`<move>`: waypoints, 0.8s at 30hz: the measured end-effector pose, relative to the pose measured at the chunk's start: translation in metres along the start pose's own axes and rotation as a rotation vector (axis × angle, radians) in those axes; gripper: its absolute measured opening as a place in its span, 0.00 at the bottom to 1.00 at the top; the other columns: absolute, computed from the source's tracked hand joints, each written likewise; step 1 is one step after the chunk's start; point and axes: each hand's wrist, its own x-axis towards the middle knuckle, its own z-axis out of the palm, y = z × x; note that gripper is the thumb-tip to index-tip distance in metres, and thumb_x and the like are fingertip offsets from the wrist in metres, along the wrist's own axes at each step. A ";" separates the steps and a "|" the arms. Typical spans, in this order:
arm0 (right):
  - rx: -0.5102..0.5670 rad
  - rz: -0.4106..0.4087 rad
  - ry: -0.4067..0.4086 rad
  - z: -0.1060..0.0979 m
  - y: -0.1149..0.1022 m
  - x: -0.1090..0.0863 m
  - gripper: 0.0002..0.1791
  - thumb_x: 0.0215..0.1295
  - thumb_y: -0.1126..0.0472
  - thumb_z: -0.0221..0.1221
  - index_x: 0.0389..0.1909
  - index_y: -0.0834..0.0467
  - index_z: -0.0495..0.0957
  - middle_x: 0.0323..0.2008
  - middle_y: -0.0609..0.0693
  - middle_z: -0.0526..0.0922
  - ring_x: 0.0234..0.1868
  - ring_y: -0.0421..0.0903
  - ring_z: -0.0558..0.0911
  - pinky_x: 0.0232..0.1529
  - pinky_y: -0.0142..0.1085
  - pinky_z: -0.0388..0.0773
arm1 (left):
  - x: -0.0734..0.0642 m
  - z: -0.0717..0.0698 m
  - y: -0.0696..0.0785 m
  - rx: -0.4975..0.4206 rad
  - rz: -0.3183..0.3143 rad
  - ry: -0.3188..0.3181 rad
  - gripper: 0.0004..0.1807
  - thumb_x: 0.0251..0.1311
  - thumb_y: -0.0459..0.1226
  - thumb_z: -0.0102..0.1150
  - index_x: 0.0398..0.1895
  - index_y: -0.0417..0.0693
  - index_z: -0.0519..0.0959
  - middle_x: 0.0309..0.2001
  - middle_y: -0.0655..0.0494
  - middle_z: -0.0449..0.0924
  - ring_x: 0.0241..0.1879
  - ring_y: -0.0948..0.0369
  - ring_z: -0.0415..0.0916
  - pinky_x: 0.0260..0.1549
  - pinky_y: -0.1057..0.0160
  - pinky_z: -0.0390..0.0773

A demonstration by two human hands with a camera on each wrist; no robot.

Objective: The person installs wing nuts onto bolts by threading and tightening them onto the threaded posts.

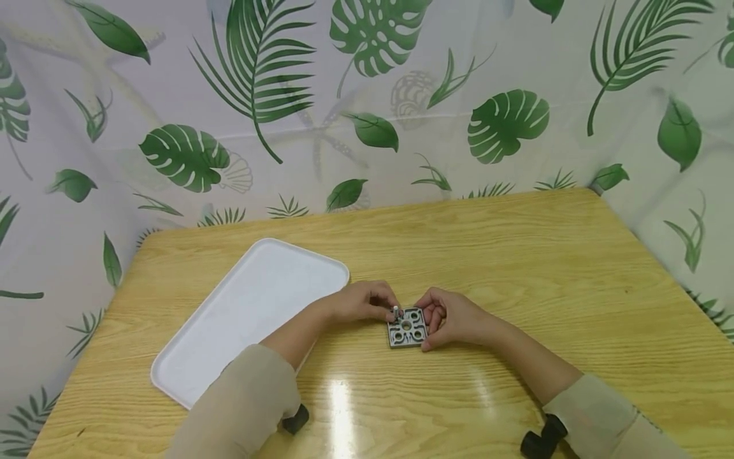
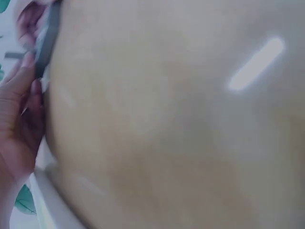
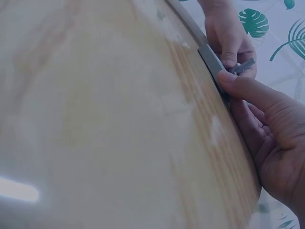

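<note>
A square grey metal plate (image 1: 406,326) with several round holes and curved slots lies at the middle of the table between my hands. At its far left corner stands a small metal bolt (image 1: 395,311). My left hand (image 1: 364,301) pinches at this bolt with thumb and fingers. My right hand (image 1: 455,317) grips the plate's right side, the thumb at the near corner and other fingers curled by the edge. In the right wrist view the plate (image 3: 213,64) shows edge-on, with the bolt (image 3: 245,65) sticking out from it by the left hand's thumb.
On the left of the wooden table (image 1: 545,268), a white rectangular tray (image 1: 252,299) lies at an angle, partly under my left forearm. A leaf-patterned cloth (image 1: 424,146) hangs behind the table. Dark straps or mounts (image 1: 295,419) show at both sleeves.
</note>
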 end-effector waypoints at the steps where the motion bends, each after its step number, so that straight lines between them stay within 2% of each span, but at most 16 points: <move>1: 0.001 0.003 0.000 0.000 0.000 0.000 0.36 0.39 0.65 0.76 0.50 0.69 0.68 0.32 0.54 0.77 0.29 0.42 0.79 0.31 0.30 0.78 | 0.003 -0.004 0.000 -0.035 -0.001 -0.055 0.08 0.61 0.35 0.60 0.42 0.44 0.82 0.41 0.57 0.77 0.39 0.67 0.70 0.42 0.69 0.71; 3: 0.003 0.009 -0.001 0.000 0.001 0.000 0.36 0.39 0.65 0.76 0.50 0.69 0.68 0.32 0.54 0.76 0.29 0.42 0.79 0.31 0.30 0.78 | 0.008 -0.011 0.000 -0.106 -0.012 -0.150 0.09 0.62 0.32 0.58 0.44 0.39 0.81 0.40 0.55 0.77 0.34 0.67 0.70 0.36 0.70 0.71; 5: 0.003 0.012 -0.004 0.001 0.001 0.000 0.36 0.39 0.65 0.76 0.50 0.69 0.68 0.32 0.54 0.76 0.29 0.42 0.79 0.31 0.30 0.78 | 0.012 -0.016 0.000 -0.157 -0.034 -0.218 0.10 0.64 0.30 0.55 0.45 0.36 0.80 0.39 0.55 0.77 0.31 0.67 0.69 0.31 0.71 0.71; 9: 0.006 0.009 -0.010 0.001 0.001 0.001 0.36 0.39 0.65 0.75 0.49 0.69 0.68 0.32 0.54 0.77 0.28 0.42 0.79 0.31 0.30 0.78 | 0.015 -0.020 -0.001 -0.185 -0.069 -0.266 0.11 0.66 0.29 0.51 0.46 0.35 0.80 0.39 0.56 0.76 0.29 0.67 0.67 0.26 0.71 0.70; 19: 0.017 0.001 -0.016 -0.001 -0.001 0.002 0.36 0.39 0.66 0.75 0.49 0.69 0.68 0.31 0.54 0.77 0.28 0.41 0.79 0.30 0.30 0.78 | 0.016 -0.020 -0.002 -0.181 -0.098 -0.223 0.11 0.66 0.31 0.52 0.46 0.37 0.81 0.41 0.55 0.77 0.31 0.66 0.69 0.27 0.71 0.72; 22: 0.021 -0.005 -0.014 0.000 0.000 0.002 0.36 0.39 0.66 0.75 0.49 0.70 0.68 0.31 0.53 0.77 0.28 0.41 0.79 0.30 0.29 0.78 | 0.013 -0.017 -0.003 -0.219 -0.123 -0.158 0.12 0.65 0.31 0.53 0.49 0.38 0.79 0.42 0.54 0.79 0.33 0.67 0.72 0.29 0.70 0.75; 24: 0.020 -0.006 -0.012 0.000 -0.001 0.000 0.36 0.39 0.66 0.75 0.49 0.70 0.68 0.30 0.53 0.77 0.28 0.41 0.79 0.30 0.30 0.78 | 0.008 -0.013 -0.003 -0.251 -0.127 -0.088 0.13 0.65 0.29 0.53 0.50 0.37 0.78 0.41 0.53 0.80 0.34 0.67 0.73 0.33 0.69 0.77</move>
